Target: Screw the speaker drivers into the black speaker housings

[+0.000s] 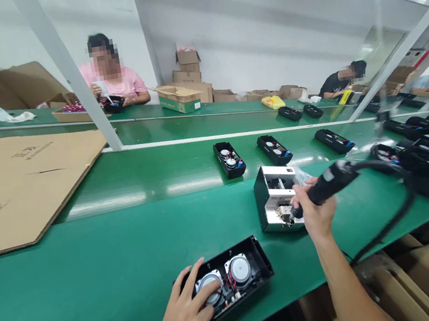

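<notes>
My left hand [189, 311] rests with spread fingers on the left end of a black casing [261, 261], which holds two round silver speakers [240, 270] and red and black wires. Wrapped in my right hand [318, 214] is a black electric screwdriver [334, 180] with a thick cable. Its tip is at the front of a silver and black box-shaped machine [279, 188], beyond the casing to the right. Whether a screw sits on the tip is too small to tell.
Open casings [229, 159] lie on the green belt [152, 176] behind the machine, with more piled at the right. A cardboard sheet [31, 184] covers the left. People sit across, one in a pink shirt [131, 81]. White posts [70, 69] rise between.
</notes>
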A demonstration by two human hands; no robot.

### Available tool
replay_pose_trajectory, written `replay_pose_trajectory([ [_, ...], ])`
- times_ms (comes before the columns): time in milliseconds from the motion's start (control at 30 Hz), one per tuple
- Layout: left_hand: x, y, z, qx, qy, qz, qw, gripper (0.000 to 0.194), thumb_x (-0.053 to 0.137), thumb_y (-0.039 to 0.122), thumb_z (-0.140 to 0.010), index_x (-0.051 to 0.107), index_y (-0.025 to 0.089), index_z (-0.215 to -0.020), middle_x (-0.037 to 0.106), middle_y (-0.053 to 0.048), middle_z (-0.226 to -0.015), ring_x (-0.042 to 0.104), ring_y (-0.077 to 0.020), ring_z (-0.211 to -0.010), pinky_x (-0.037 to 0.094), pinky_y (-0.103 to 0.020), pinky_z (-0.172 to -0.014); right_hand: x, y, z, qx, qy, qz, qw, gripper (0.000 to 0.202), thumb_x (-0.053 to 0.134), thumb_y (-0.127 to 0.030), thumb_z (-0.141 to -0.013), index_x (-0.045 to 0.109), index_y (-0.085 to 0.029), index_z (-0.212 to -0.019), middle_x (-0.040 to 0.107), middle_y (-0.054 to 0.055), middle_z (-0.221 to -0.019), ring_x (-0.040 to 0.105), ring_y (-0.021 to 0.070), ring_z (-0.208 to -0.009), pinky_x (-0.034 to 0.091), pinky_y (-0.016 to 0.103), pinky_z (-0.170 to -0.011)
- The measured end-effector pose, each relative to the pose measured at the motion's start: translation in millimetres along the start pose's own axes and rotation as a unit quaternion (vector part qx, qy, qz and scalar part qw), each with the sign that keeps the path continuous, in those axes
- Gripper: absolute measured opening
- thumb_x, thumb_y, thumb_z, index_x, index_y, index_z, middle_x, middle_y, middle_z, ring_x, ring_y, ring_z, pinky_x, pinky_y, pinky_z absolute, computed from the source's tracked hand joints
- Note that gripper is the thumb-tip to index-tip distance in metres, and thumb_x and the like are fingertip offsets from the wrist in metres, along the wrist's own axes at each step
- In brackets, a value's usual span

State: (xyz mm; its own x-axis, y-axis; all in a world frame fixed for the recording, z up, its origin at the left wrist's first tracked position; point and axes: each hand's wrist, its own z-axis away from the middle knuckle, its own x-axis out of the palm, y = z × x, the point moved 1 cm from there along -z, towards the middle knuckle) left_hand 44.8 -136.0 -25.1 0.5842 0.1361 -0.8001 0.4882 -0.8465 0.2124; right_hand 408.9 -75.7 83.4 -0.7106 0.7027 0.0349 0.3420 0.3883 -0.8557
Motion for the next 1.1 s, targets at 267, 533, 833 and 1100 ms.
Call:
replay_pose_trajectory([
  [267,2.0,-4,-5,-0.005,-0.024,-0.006,1.0,0.041,0.101,0.05,-0.07,0.07,0.023,-0.071,0.076,0.003,-0.127,0.041,-0.0376,-0.155,0.022,-0.052,-0.13,-9,-19,39,0.16,-0.18,-0.005,0.971,0.037,0.091,-0.041,-0.083,0.064,-0.021,-0.101,0.061,-0.007,-0.057,0.057,0.0138,-0.046,0.047,0.028,-0.049],
  [533,14.1,-7,-43,-0.025,-0.101,-0.008,0.995,0.03,0.098,0.047,-0.078,0.08,0.023,-0.081,0.071,-0.001,-0.143,0.046,-0.0427,-0.151,0.032,-0.061,-0.124,2,-75,80,0.083,-0.22,-0.217,0.947,0.034,0.082,-0.04,-0.097,0.06,-0.029,-0.121,0.062,-0.009,-0.063,0.055,0.0122,-0.047,0.051,0.028,-0.051],
  [833,14.6,-3,-41,-0.024,-0.127,-0.014,0.991,0.023,0.087,0.046,-0.09,0.082,0.025,-0.099,0.064,0.0,-0.154,0.036,-0.043,-0.157,0.028,-0.063,-0.127,58,-86,130,0.089,-0.308,-0.295,0.9,0.028,0.075,-0.039,-0.103,0.056,-0.032,-0.122,0.061,-0.009,-0.067,0.055,0.0131,-0.05,0.049,0.029,-0.055],
  [1100,16.3,-1,-41,-0.04,-0.124,0.015,0.991,0.044,0.088,0.042,-0.089,0.077,0.031,-0.131,0.062,-0.002,-0.156,0.037,-0.0429,-0.156,0.03,-0.065,-0.126,71,-74,143,0.105,-0.345,-0.284,0.888,0.026,0.07,-0.023,-0.104,0.057,-0.032,-0.125,0.06,-0.01,-0.067,0.053,0.012,-0.053,0.05,0.028,-0.057],
])
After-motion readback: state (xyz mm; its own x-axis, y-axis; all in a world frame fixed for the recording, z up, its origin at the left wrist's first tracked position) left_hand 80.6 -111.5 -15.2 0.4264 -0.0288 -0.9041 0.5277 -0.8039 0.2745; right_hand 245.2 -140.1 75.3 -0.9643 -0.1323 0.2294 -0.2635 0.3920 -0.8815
